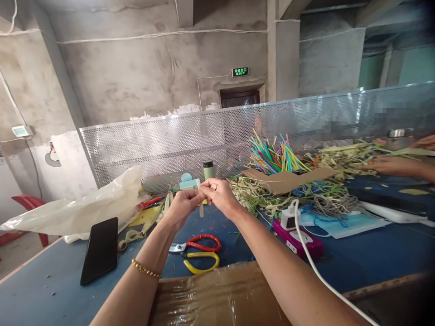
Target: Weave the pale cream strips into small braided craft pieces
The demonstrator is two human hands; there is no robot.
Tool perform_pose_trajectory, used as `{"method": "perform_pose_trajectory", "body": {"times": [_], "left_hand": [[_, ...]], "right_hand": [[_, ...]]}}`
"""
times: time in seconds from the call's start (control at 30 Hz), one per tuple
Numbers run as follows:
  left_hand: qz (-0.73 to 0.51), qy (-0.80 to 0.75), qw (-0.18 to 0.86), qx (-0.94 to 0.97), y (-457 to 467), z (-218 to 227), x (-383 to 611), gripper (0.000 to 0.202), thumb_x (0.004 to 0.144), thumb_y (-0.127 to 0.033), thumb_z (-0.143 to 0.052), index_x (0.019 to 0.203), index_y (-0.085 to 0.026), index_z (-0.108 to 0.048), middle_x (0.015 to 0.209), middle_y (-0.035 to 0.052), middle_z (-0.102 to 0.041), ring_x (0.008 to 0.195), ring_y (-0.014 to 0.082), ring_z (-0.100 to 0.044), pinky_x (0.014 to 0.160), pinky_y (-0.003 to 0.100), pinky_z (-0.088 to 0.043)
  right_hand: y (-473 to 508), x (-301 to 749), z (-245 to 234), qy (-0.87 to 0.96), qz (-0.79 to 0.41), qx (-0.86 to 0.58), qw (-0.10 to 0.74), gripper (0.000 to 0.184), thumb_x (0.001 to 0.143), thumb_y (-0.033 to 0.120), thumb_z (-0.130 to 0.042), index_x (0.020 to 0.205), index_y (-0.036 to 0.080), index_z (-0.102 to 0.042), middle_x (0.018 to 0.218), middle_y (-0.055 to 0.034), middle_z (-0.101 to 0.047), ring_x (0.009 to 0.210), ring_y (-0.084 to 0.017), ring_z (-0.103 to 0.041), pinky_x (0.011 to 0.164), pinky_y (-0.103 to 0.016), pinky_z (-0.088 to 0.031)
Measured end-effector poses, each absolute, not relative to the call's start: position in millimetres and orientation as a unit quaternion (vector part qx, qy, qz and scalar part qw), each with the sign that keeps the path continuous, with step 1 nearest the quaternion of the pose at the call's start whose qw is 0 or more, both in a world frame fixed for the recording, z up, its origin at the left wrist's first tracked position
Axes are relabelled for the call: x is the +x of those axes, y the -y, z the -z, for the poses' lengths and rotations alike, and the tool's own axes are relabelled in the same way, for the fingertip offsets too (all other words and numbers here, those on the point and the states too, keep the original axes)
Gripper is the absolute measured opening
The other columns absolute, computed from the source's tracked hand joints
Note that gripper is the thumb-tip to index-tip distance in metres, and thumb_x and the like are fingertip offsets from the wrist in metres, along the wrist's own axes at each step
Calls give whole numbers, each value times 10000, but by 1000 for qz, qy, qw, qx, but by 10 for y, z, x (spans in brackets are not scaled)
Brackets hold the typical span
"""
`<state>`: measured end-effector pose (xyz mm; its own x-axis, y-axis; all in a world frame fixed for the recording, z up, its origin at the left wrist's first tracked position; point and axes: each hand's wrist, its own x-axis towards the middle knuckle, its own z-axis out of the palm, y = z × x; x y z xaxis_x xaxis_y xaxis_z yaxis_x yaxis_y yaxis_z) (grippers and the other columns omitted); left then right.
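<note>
My left hand [181, 207] and my right hand [220, 195] meet above the blue table [374, 258], both pinched on a short pale strip [200, 206] that hangs down between the fingers. A gold bracelet sits on my left wrist. Below the hands lie scissors [200, 253] with one red and one yellow handle. A cardboard box [217, 296] sealed with tape lies under my forearms at the near edge.
A black phone [100, 249] and a crumpled plastic bag [84, 208] lie at the left. A pile of pale and coloured strips [288, 181] with cardboard sits at the right, near a pink power strip [299, 240] with a white charger. Another person's hands [390, 163] work at the far right. A perforated metal screen [170, 145] backs the table.
</note>
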<state>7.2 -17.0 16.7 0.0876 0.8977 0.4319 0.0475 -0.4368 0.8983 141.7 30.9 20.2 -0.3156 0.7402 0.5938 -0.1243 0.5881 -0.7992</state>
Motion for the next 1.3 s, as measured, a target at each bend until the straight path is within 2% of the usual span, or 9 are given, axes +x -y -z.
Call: {"method": "perform_pose_trajectory", "body": {"times": [0.13, 0.4, 0.53, 0.63, 0.77, 0.83, 0.97, 1.3], "left_hand": [[-606, -326, 436, 580, 136, -154, 62, 304, 726, -400, -776, 767, -116, -676, 560, -36, -410, 485, 58, -284, 459, 215, -199], [-624, -316, 456, 550, 106, -130, 60, 291, 687, -320, -823, 643, -116, -620, 531, -36, -408, 470, 45, -296, 455, 210, -220], [-607, -336, 449, 563, 122, -138, 75, 300, 676, -315, -831, 607, -126, -607, 514, -30, -419, 461, 50, -312, 447, 219, -197], [-601, -340, 448, 568, 117, -130, 83, 313, 673, -330, -827, 605, -126, -600, 506, -38, -407, 455, 47, -298, 447, 221, -184], [-629, -313, 476, 528, 97, -123, 73, 323, 667, -321, -824, 622, -135, -564, 522, -54, -385, 456, 43, -298, 449, 207, -204], [-643, -294, 496, 503, 88, -124, 61, 335, 660, -302, -825, 618, -142, -534, 530, -63, -364, 456, 43, -301, 445, 198, -212], [-651, -293, 502, 488, 76, -122, 46, 338, 662, -290, -818, 624, -145, -516, 534, -68, -351, 452, 42, -298, 436, 190, -215], [-637, -320, 461, 529, 49, -105, 25, 376, 654, -349, -819, 593, -150, -506, 514, -67, -333, 450, 42, -262, 441, 207, -185]], "right_hand": [[-322, 1402, -200, 684, -429, -208, 552, 266, 743, 426, -687, 744, 170, -616, 488, 57, -481, 411, -79, -411, 404, -216, -348], [-359, 1372, -174, 670, -433, -217, 562, 244, 723, 399, -709, 769, 167, -650, 543, 41, -517, 404, -74, -403, 383, -225, -319], [-344, 1404, -192, 670, -416, -216, 576, 224, 743, 389, -697, 765, 169, -657, 497, 54, -479, 413, -80, -402, 400, -226, -334], [-334, 1410, -203, 674, -396, -220, 584, 265, 754, 429, -691, 760, 166, -654, 476, 59, -457, 408, -83, -400, 398, -227, -330], [-300, 1403, -210, 678, -408, -224, 569, 348, 775, 506, -668, 843, 166, -642, 502, 51, -494, 404, -85, -418, 381, -222, -336], [-286, 1397, -206, 685, -413, -245, 548, 367, 749, 520, -690, 806, 162, -629, 492, 46, -495, 400, -91, -431, 367, -223, -342], [-307, 1378, -175, 690, -411, -265, 533, 361, 703, 498, -723, 657, 176, -567, 490, 28, -507, 410, -105, -462, 361, -230, -366], [-364, 1357, -153, 696, -344, -285, 562, 253, 735, 399, -680, 672, 177, -578, 509, 20, -535, 437, -120, -500, 435, -247, -408]]}}
